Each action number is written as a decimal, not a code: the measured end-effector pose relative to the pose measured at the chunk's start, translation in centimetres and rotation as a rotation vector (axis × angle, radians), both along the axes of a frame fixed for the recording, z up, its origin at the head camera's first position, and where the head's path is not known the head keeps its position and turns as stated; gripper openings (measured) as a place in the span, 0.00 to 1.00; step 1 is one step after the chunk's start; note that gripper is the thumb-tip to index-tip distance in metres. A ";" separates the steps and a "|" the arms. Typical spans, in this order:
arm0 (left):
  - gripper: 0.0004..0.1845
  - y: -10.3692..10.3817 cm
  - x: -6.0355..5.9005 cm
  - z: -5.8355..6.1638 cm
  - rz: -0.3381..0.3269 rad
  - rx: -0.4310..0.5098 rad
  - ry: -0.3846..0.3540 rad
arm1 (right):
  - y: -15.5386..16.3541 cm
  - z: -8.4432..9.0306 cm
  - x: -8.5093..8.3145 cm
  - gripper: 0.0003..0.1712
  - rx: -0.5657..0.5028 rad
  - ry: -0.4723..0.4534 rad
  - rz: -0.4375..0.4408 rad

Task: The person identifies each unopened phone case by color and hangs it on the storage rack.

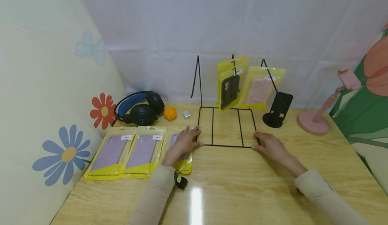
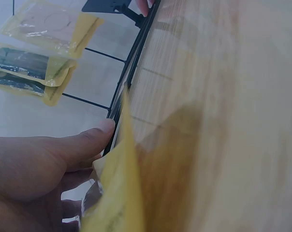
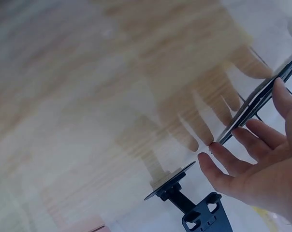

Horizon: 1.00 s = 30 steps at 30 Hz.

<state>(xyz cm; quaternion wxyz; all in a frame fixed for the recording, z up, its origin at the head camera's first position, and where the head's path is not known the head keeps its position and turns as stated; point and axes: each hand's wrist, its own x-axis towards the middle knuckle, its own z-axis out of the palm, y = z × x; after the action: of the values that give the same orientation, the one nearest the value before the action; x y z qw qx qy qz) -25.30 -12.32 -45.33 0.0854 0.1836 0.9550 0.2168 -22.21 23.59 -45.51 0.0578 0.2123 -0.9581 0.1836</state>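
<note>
Glossy wood table (image 1: 230,191) (wire rack (image 1: 225,127)).

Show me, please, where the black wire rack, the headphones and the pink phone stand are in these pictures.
black wire rack (image 1: 225,146), head view, on the front bar of its base.
headphones (image 1: 141,114), head view, on the nearer black ear cup.
pink phone stand (image 1: 313,123), head view, on its round base.

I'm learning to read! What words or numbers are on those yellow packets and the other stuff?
None can be read.
White labels on the flat packets: too small and blurred.
Labels on the hanging packets: blurred too.
Headphones, black stand, pink stand: no writing shows.
</note>
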 end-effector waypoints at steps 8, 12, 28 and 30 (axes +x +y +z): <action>0.35 0.5 0.0 0.1 0.007 -0.012 0.007 | 0.3 -0.2 0.2 0.29 0.067 0.049 0.016; 0.33 0.7 0.2 0.2 0.023 -0.076 0.050 | 0.3 -0.7 0.1 0.28 0.095 0.078 0.029; 0.30 -6.7 6.2 4.9 0.048 -0.100 0.179 | 0.1 -1.4 -0.2 0.28 0.114 0.100 0.043; 0.30 -9.1 6.6 5.0 0.085 -0.139 0.182 | 0.2 -1.3 -0.2 0.28 0.113 0.100 0.046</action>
<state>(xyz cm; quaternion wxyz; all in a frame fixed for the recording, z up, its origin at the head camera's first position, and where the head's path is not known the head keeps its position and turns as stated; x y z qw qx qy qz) -18.71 -21.39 -40.36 0.0015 0.1553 0.9785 0.1359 -22.39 23.83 -46.81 0.0892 0.2461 -0.9577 0.1198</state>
